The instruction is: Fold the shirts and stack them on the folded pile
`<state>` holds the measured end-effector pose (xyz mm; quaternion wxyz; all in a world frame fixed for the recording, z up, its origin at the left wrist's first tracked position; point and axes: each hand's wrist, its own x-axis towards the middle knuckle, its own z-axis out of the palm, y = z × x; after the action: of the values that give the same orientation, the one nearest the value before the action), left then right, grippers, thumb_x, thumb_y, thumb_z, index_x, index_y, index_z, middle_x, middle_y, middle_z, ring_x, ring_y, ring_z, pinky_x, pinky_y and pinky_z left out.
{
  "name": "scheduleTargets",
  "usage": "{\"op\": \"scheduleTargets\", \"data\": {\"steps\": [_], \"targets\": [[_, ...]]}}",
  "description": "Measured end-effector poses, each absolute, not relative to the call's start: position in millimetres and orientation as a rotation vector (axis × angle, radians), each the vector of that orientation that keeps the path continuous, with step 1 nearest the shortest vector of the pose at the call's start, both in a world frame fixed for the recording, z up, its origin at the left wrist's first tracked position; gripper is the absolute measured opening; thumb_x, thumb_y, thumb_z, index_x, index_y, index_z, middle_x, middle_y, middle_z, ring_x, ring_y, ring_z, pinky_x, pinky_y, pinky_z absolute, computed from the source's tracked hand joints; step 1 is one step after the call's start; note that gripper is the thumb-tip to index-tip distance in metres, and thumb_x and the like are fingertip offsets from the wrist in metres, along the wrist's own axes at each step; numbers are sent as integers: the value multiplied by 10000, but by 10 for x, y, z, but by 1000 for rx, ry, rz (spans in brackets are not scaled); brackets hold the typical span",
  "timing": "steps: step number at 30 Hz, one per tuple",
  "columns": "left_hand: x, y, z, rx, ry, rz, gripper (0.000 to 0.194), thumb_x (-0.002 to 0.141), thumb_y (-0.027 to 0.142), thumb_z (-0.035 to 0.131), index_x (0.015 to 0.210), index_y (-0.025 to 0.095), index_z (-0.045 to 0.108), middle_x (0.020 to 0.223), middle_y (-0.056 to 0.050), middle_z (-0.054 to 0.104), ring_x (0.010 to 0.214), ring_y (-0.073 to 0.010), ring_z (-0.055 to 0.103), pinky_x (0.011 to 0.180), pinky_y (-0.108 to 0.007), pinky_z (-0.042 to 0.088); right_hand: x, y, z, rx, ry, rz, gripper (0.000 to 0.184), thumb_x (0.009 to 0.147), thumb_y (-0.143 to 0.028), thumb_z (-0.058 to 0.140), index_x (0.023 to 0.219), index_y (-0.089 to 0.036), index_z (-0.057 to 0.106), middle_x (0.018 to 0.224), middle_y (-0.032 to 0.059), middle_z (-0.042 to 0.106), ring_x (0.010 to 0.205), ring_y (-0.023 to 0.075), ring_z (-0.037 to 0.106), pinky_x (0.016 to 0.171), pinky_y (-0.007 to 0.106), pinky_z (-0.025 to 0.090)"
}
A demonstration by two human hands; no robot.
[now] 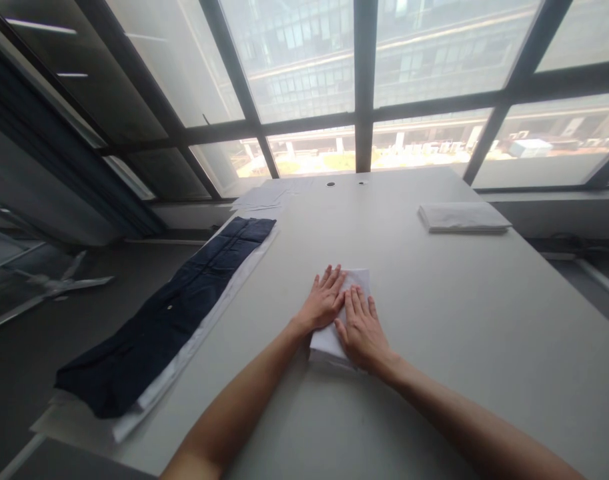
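Observation:
In the middle of the white table lies a small white folded bundle (330, 341), a cloth by its look, though I cannot tell for sure. My left hand (325, 300) rests flat on its upper left part, fingers stretched out. Just to the right, my right hand (363, 330) presses flat on the same bundle, fingers extended and pointing away from me. The two hands nearly touch at the fingertips and cover much of its top. Neither one grips anything.
Along the table's (434, 333) left edge lie dark blue folded trousers (184, 300) over white cloth (224, 293). White paper sheets (261, 198) sit at the far left corner. A white folded stack (461, 217) lies at the far right. Windows (304, 67) stand beyond.

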<state>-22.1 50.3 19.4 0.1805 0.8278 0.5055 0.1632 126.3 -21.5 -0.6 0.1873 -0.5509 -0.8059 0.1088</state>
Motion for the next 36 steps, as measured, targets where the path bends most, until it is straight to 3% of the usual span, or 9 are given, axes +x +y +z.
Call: {"op": "scheduleTargets", "data": {"steps": [4, 9, 11, 15, 19, 24, 29, 36], "targets": [[-197, 434, 189, 2292, 1500, 473, 568, 1026, 429, 353, 1572, 276, 322, 1667, -80, 216, 1551, -282, 88, 1209, -567, -67, 1427, -150, 54, -1459, -2362, 320, 742, 982, -413, 420, 1571, 1, 242, 1648, 202, 131, 1548, 301, 51, 1245, 526, 75], [-207, 180, 331, 2119, 1711, 525, 550, 957, 437, 514, 1469, 239, 488, 1562, -166, 422, 1475, -386, 300, 1151, -613, -198, 2109, 199, 282, -940, -2727, 438, 658, 978, -410, 484, 1584, -242, 290, 1643, 57, 269, 1541, 237, 164, 1245, 525, 61], [-217, 150, 449, 2092, 1714, 578, 536, 930, 438, 567, 1418, 218, 539, 1518, -179, 479, 1462, -403, 316, 1154, -618, -191, 2314, 303, 388, -880, -2738, 395, 613, 975, -325, 485, 1566, -255, 337, 1621, 50, 336, 1529, 223, 215, 1247, 518, 66], [-138, 363, 646, 2239, 1497, 697, 502, 969, 344, 489, 1451, 203, 502, 1617, -121, 340, 1537, -307, 158, 1234, -534, 4, 2206, 266, 483, -1265, -2361, 229, 578, 950, -127, 347, 1523, -148, 420, 1577, 113, 419, 1501, 226, 292, 1240, 495, 159], [38, 667, 557, 2392, 1068, 509, 476, 962, 281, 459, 1431, 249, 530, 1579, -68, 421, 1520, -222, 243, 1244, -459, 72, 1717, 27, 345, -1660, -2068, 230, 621, 951, -224, 374, 1532, -7, 352, 1606, 217, 319, 1513, 332, 235, 1211, 532, 226], [88, 804, 279, 2374, 1065, 466, 458, 972, 372, 468, 1407, 261, 559, 1566, -71, 440, 1512, -211, 267, 1238, -427, 70, 1531, -200, 98, -1721, -2100, 261, 726, 949, -410, 454, 1519, 29, 356, 1601, 256, 293, 1515, 363, 216, 1227, 507, 185], [26, 900, 242, 2364, 1170, 387, 512, 984, 444, 459, 1464, 269, 491, 1616, -87, 347, 1536, -241, 186, 1224, -510, -16, 1679, -339, 36, -1757, -2122, 258, 770, 945, -447, 450, 1536, 30, 322, 1620, 253, 238, 1531, 345, 156, 1239, 496, 151], [63, 968, 212, 2289, 1240, 387, 531, 982, 467, 465, 1470, 258, 476, 1617, -107, 341, 1540, -276, 161, 1212, -567, -24, 1962, -566, -23, -1672, -2262, 278, 775, 972, -480, 437, 1565, -6, 279, 1641, 220, 146, 1543, 316, 91, 1246, 497, 146]]}}
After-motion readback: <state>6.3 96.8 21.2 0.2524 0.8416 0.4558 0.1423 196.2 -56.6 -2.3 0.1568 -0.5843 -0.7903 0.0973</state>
